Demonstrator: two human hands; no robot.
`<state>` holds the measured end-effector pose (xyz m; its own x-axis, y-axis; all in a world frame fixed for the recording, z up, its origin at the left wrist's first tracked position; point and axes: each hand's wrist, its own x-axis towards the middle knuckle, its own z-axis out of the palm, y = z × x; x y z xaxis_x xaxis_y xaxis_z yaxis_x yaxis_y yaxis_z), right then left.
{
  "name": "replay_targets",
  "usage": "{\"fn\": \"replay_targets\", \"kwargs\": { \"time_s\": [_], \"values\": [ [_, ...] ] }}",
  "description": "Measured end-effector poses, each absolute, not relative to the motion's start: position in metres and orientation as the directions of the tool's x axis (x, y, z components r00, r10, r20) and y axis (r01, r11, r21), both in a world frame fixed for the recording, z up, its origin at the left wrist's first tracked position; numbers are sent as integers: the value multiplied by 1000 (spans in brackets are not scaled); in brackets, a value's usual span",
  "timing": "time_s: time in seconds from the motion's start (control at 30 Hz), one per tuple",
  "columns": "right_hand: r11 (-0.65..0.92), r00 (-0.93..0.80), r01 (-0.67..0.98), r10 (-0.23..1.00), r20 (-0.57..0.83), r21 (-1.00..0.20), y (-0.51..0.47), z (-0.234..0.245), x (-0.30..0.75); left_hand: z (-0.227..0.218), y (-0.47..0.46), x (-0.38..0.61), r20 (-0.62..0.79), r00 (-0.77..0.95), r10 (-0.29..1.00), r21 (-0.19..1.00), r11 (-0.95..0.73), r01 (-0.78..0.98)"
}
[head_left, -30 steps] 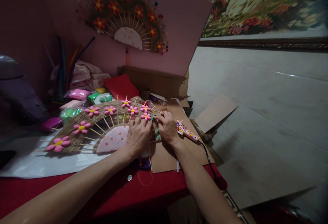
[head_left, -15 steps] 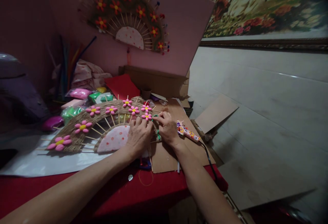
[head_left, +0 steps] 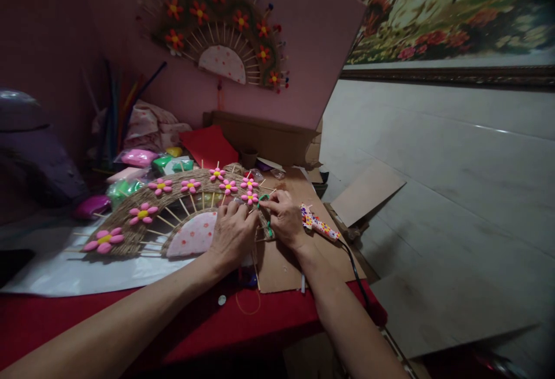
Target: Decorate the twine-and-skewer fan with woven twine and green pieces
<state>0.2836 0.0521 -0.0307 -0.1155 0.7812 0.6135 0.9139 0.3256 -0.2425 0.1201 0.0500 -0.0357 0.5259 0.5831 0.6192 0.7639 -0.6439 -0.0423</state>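
A half-round fan of twine and thin sticks lies in front of me, with pink clay flowers around its band. Its inner half-disc is white with red dots. My left hand is closed over the right part of the fan, fingers curled down and their tips hidden. Just right of it, my right hand pinches at a thin green strip beside the rightmost flower. More green shows lower on the band; whether it is the same piece, I cannot tell.
A flower-patterned glue gun with a black cord rests on cardboard to the right. Bagged coloured clay and a red sheet lie behind the fan. A finished-looking fan is on the pink board. Red cloth covers the table.
The whole view has shifted slightly. Both hands stay at the same place on the fan, with the right fingers still at the green strip.
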Motion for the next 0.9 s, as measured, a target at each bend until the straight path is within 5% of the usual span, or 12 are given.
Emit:
{"fn": "replay_targets", "kwargs": {
  "time_s": [0.9],
  "values": [
    [395,-216,900,773,596,-185,44,-32,281,-34,54,111,630,404,663,95,-583,807]
  ]
}}
